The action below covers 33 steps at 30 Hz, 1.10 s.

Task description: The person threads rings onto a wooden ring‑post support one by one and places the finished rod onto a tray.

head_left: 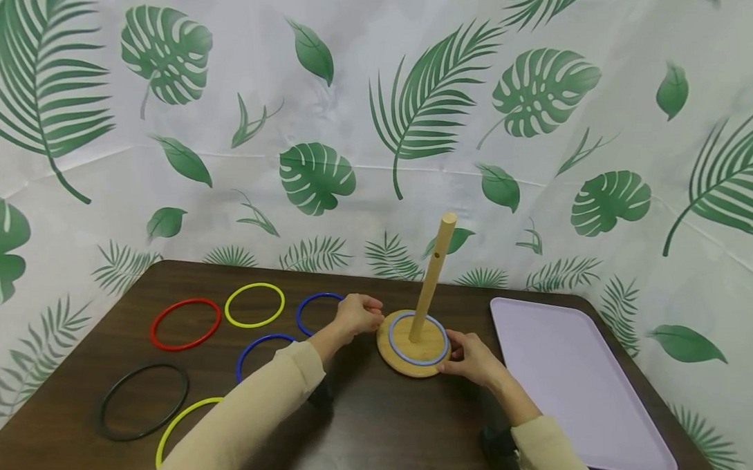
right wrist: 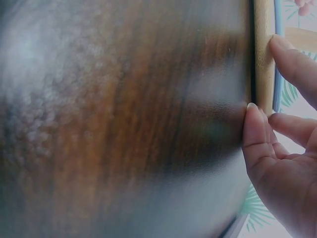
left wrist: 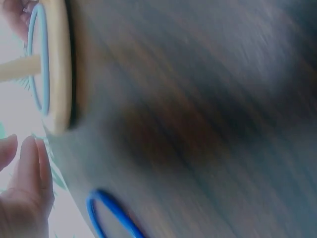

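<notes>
A round wooden base (head_left: 401, 361) with an upright wooden peg (head_left: 432, 278) stands on the table. A light blue ring (head_left: 421, 363) lies flat on the base around the foot of the peg. My right hand (head_left: 477, 359) holds the base's right edge; in the right wrist view its thumb (right wrist: 283, 52) and fingers touch the rim. On the other side, my left hand (head_left: 356, 314) is close to the base's left edge. The left wrist view shows that hand (left wrist: 27, 183) with fairly straight fingers and a gap between it and the base.
Left on the dark table (head_left: 383, 428) lie a red ring (head_left: 156, 321), a black ring (head_left: 104, 405), yellow rings (head_left: 227, 308) (head_left: 165, 436) and blue rings (head_left: 299, 312) (head_left: 242, 355). A lilac tray (head_left: 562, 367) lies at the right. Leaf-patterned cloth (head_left: 322, 112) hangs behind the table.
</notes>
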Each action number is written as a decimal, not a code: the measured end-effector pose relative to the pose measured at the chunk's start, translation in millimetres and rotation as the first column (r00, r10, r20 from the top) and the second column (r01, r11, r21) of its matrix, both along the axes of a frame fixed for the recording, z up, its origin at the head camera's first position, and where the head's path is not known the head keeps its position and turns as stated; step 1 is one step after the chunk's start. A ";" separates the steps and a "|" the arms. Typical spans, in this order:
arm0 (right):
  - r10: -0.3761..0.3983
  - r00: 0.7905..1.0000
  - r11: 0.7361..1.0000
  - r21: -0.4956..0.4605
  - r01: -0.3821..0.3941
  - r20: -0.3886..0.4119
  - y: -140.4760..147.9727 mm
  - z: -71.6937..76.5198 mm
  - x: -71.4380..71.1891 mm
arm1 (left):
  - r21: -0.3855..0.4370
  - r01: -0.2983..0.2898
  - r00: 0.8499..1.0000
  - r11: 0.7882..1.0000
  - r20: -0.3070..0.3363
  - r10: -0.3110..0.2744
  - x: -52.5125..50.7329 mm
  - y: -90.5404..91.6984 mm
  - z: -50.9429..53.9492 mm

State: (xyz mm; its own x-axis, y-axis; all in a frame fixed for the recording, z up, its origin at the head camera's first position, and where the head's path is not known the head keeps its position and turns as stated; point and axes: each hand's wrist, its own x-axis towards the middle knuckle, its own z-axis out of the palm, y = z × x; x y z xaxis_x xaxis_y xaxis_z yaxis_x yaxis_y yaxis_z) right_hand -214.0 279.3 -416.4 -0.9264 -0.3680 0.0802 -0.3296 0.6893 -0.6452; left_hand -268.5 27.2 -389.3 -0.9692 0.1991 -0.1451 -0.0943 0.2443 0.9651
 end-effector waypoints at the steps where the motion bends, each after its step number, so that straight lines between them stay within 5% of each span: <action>1: -0.002 1.000 1.000 0.000 0.002 0.001 -0.1 0.0 0.1 | 0.009 0.002 1.000 1.000 0.009 -0.002 -1.4 -3.6 0.7; 10: -0.007 1.000 1.000 -0.003 0.007 0.002 -0.6 0.7 0.4 | -0.009 -0.003 0.999 1.000 0.037 0.004 -12.2 -45.1 6.4; 17: -0.011 1.000 1.000 -0.001 0.011 0.001 0.4 -1.0 -0.5 | -0.010 -0.034 0.999 0.999 -0.006 0.034 -19.0 -75.9 0.9; 33: -0.051 0.999 0.998 0.021 0.051 0.014 0.0 -2.3 -0.2 | -0.066 -0.057 0.998 0.996 -0.040 0.054 -20.8 -111.3 -0.1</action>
